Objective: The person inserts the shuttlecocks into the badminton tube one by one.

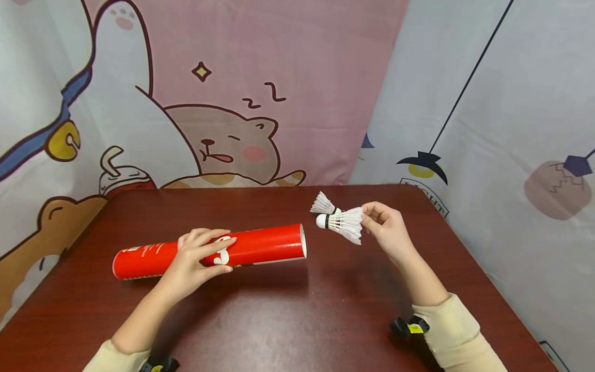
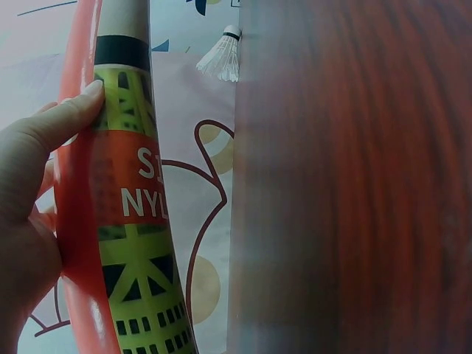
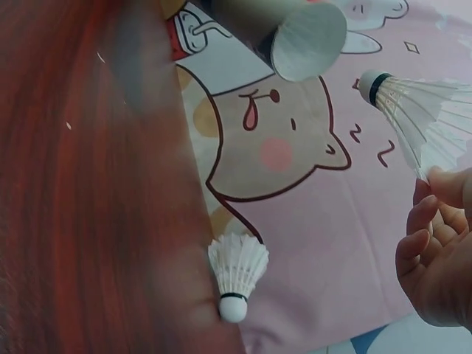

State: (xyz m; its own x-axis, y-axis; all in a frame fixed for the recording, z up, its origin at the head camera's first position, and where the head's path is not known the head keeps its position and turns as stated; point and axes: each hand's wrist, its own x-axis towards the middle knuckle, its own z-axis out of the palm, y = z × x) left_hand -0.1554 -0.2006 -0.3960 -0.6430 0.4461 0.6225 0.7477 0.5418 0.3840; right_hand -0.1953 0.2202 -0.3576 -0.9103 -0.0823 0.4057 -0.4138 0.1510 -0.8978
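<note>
My left hand (image 1: pixel 197 258) grips a red shuttlecock tube (image 1: pixel 267 245) around its middle and holds it raised over the table, its open end facing right. In the left wrist view, a yellow-green band with lettering shows on the tube (image 2: pixel 136 243). My right hand (image 1: pixel 388 227) pinches the feather skirt of a white shuttlecock (image 1: pixel 346 225) between thumb and fingers. That shuttlecock's cork points left, toward the tube's mouth (image 3: pixel 310 43), with a gap between them. A second shuttlecock (image 1: pixel 324 205) lies on the table behind the held one, partly overlapped by it in the head view.
The dark red-brown table (image 1: pixel 274 320) reaches back to a hanging cloth (image 1: pixel 325 93) printed with cartoon animals. More printed cloth (image 1: pixel 525 103) hangs along the right side. Wrist-worn devices (image 1: pixel 411 326) sit at both sleeves.
</note>
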